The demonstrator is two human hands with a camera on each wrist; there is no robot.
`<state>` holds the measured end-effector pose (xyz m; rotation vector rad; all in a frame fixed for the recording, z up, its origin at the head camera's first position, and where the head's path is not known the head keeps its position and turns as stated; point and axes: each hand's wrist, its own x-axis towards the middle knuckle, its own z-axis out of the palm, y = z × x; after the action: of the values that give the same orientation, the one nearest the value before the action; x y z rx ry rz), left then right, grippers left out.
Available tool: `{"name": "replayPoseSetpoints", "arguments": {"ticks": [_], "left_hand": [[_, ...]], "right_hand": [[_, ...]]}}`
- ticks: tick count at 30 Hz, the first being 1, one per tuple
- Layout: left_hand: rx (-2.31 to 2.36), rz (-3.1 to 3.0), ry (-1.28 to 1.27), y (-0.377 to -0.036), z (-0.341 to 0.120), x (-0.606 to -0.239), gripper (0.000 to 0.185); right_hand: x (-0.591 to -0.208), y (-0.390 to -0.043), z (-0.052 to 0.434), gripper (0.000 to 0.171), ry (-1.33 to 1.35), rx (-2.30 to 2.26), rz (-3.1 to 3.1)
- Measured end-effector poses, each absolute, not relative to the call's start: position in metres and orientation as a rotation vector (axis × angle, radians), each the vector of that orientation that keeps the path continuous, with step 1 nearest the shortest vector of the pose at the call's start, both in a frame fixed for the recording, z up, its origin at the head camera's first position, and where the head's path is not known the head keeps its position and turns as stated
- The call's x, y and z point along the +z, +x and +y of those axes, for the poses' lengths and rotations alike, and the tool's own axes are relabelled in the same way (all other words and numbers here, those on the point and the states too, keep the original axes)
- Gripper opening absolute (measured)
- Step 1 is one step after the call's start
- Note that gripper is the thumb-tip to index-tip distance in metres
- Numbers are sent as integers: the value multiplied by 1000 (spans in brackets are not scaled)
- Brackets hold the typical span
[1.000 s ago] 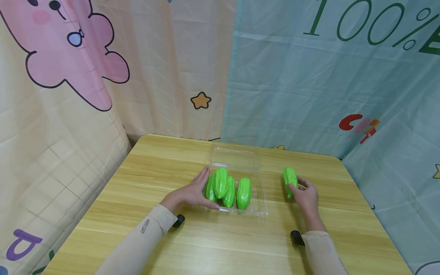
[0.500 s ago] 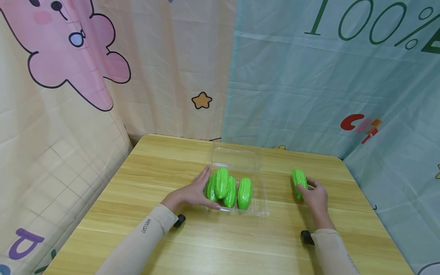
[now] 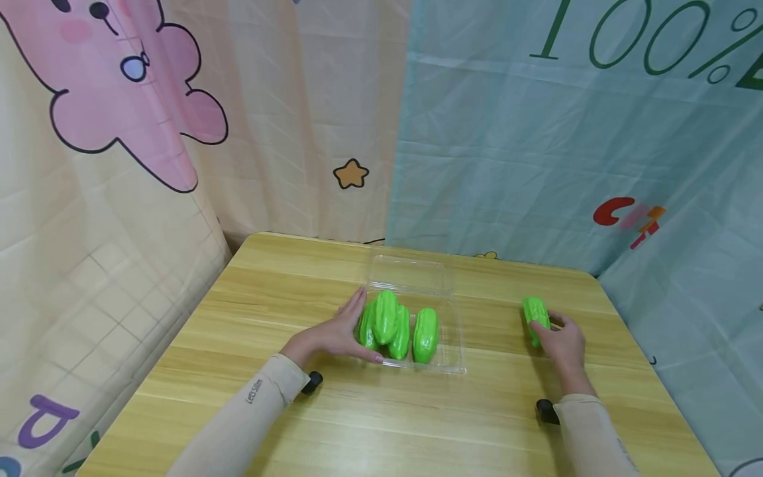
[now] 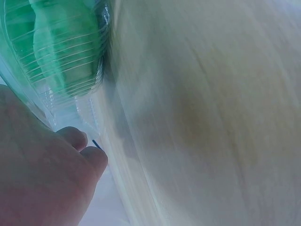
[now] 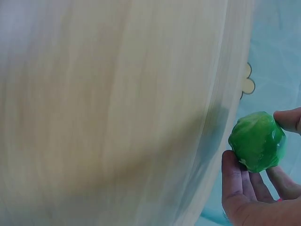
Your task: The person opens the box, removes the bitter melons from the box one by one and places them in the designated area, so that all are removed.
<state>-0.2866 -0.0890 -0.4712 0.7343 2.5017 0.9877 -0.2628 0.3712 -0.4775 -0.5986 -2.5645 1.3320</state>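
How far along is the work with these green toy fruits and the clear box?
Three green toy fruits lie in the open clear plastic box, which the left hand steadies. The right hand grips a fourth toy fruit on the table, outside the box.

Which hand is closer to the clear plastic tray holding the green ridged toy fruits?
Left. The left hand rests against the left side of the clear plastic tray. The right hand is well off to the tray's right, holding a separate green ridged toy fruit.
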Motion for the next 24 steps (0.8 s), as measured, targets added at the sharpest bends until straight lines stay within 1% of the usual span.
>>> {"name": "replayPoseSetpoints", "arguments": {"ticks": [13,24], "left_hand": [[993,2506,741,-286,-88,-473,147],[998,2509,730,-285,-89,-473,147]], "right_hand": [[-475,-261,397,67,-623,1175,-2645],[-482,-259,409,65,-619,1168,-2655]]}}
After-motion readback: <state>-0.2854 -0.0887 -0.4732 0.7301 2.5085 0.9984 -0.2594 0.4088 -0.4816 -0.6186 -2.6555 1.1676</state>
